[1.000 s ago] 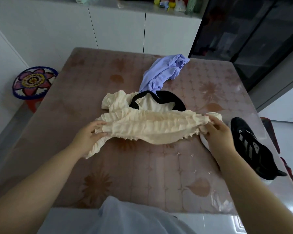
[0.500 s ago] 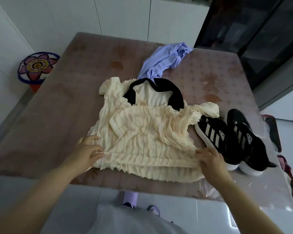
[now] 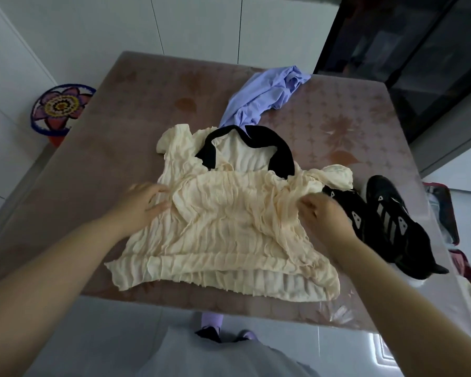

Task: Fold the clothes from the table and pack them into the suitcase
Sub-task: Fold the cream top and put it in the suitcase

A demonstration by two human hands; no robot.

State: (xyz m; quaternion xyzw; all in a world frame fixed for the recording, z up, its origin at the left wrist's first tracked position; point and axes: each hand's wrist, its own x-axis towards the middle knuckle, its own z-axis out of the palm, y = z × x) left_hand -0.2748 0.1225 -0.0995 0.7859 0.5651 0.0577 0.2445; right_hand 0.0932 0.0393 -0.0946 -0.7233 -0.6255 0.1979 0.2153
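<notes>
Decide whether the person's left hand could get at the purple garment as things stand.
Probably yes. The purple garment lies in the open beyond the cream top, which lies flat, so nothing stands in the way; the left hand would first have to release the cream top.

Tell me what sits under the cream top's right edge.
The cream top drapes over the toe of the left black sneaker; its striped side shows. The right hand pinches fabric there. Anything else beneath is covered.
</notes>
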